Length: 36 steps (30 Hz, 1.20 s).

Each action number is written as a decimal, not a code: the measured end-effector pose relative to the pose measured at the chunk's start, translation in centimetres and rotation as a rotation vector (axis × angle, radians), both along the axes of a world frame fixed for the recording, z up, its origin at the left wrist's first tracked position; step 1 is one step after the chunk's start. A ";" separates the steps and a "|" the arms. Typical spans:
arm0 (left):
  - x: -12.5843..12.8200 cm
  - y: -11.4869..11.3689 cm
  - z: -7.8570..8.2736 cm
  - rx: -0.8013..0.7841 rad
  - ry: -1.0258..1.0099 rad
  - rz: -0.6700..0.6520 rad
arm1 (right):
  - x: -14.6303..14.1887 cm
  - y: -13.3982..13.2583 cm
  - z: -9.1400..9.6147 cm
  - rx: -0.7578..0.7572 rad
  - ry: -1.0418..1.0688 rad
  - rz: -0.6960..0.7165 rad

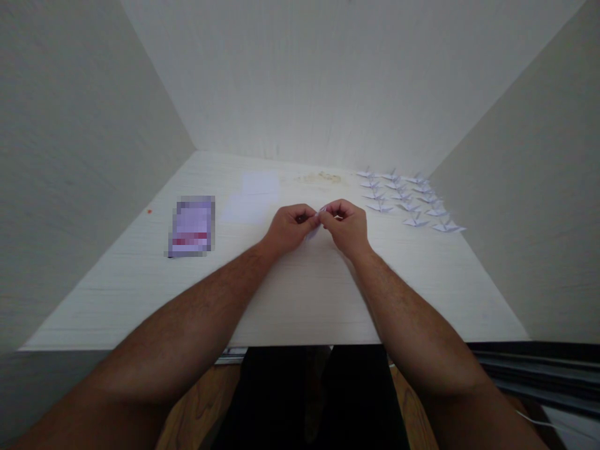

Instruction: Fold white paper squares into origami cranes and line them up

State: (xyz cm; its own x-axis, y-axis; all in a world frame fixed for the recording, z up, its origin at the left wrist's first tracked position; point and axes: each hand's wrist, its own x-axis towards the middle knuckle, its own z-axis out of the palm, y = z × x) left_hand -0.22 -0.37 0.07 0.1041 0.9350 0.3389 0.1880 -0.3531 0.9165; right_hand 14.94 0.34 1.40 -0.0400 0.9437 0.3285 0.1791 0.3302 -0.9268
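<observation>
Over the middle of the table, my left hand (pixel 294 228) and my right hand (pixel 347 226) meet at a small folded piece of white paper (pixel 313 232). Thumb and fingers of each hand are pinched on it, the left at its left side and the right at its upper end. Most of the paper is covered by my fingers, so its exact folded shape cannot be made out. To the right of my right hand, several white paper cranes (pixel 379 206) stand in rows on the table.
White paper sheets (pixel 246 206) lie left of my hands. Farther left is a blurred purple rectangular item (pixel 192 226) with a red band, and a tiny red spot (pixel 149 211). Pale walls (pixel 328 81) enclose the white table (pixel 309 300) at the back and both sides.
</observation>
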 end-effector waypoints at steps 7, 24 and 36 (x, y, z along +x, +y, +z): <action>0.1 -0.2 0.2 -0.035 -0.007 -0.007 | -0.1 -0.1 -0.2 0.033 -0.024 -0.050; 0.2 -0.4 0.6 -0.097 -0.024 -0.025 | -0.1 -0.1 -0.3 0.035 0.041 -0.075; 0.7 -0.5 0.9 -0.046 -0.023 0.084 | -0.6 -0.4 -0.2 0.103 -0.060 -0.131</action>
